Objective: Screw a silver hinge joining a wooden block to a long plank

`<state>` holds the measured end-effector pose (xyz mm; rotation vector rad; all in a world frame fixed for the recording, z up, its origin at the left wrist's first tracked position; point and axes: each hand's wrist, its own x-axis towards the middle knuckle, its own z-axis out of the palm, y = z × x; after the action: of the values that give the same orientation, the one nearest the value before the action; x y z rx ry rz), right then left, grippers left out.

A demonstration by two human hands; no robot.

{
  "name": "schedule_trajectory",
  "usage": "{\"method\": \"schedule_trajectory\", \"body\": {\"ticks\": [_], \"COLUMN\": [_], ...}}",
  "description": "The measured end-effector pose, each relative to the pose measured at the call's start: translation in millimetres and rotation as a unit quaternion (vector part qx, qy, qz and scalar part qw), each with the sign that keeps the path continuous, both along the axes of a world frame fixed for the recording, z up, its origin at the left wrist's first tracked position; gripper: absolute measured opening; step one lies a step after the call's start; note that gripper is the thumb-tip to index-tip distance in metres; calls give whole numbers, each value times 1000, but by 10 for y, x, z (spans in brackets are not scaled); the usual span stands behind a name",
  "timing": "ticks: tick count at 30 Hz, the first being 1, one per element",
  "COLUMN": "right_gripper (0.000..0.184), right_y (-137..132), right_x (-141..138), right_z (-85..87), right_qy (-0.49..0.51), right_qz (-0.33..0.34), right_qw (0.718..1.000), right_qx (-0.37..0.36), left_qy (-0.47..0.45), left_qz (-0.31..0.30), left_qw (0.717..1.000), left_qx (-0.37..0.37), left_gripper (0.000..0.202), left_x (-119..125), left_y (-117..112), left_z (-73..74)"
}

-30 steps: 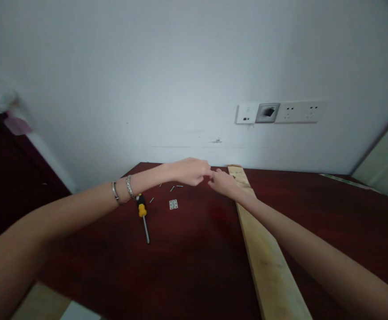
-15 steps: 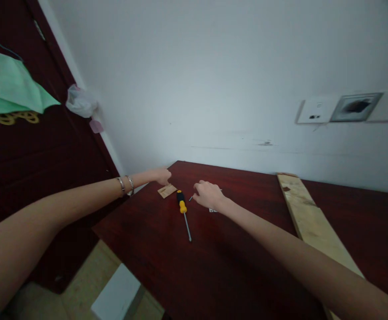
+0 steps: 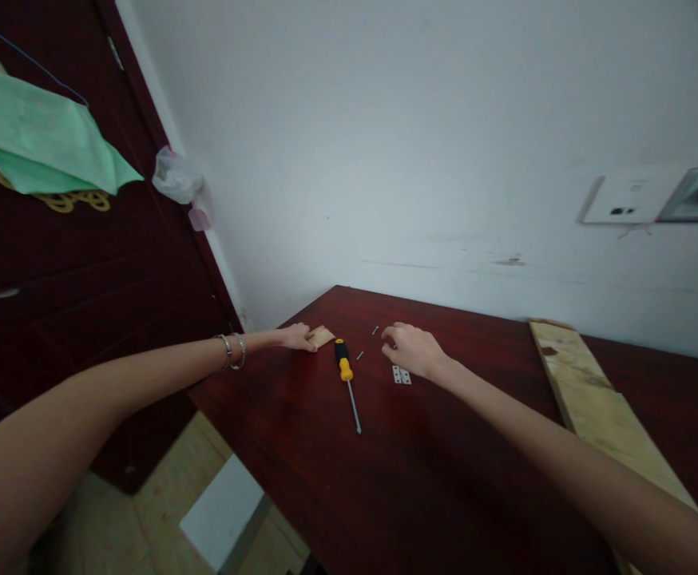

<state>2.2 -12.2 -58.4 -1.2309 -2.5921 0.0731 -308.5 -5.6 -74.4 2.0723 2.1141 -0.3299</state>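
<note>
The left hand (image 3: pixel 299 337) is gripping the left end of a small piece of wood (image 3: pixel 323 335) near the left edge of the table (image 3: pixel 433 487). The wood is sticking out to the hand's right; the hand is hiding its full long side. Beside it, a screwdriver (image 3: pixel 345 369) is lying lengthwise, tip pointing toward the person. The right hand (image 3: pixel 410 348) is hovering beside two screws (image 3: pixel 359 355) and a hinge (image 3: pixel 402 375), fingers bending; I can't tell if it's holding anything.

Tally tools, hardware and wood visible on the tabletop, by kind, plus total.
Screwdriver: 1
Hinge: 1
Loose metal fasteners: 2
Small wood piece: 1
Long board: 1
Total: 6 visible; the right hand may hide more.
</note>
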Motion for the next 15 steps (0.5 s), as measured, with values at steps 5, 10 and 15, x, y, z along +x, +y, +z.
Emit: {"method": "schedule_trajectory", "body": {"ticks": [5,10,15], "right_gripper": [32,32,32], "right_y": [41,74,101], "right_x": [199,399,625], "right_z": [-15,17,101], "right_qy": [-2,-9,-24], "right_qz": [-21,-42,-64], "right_qw": [1000,999,998], "right_qx": [0,1,13], "left_qy": [0,-14,-18], "left_qz": [15,27,36], "left_qw": [1000,1000,999], "left_qx": [2,6,37], "left_gripper": [52,42,31], "left_x": [-9,-41,-34], "left_y": [26,82,94], "left_z": [-40,-34,-17]}}
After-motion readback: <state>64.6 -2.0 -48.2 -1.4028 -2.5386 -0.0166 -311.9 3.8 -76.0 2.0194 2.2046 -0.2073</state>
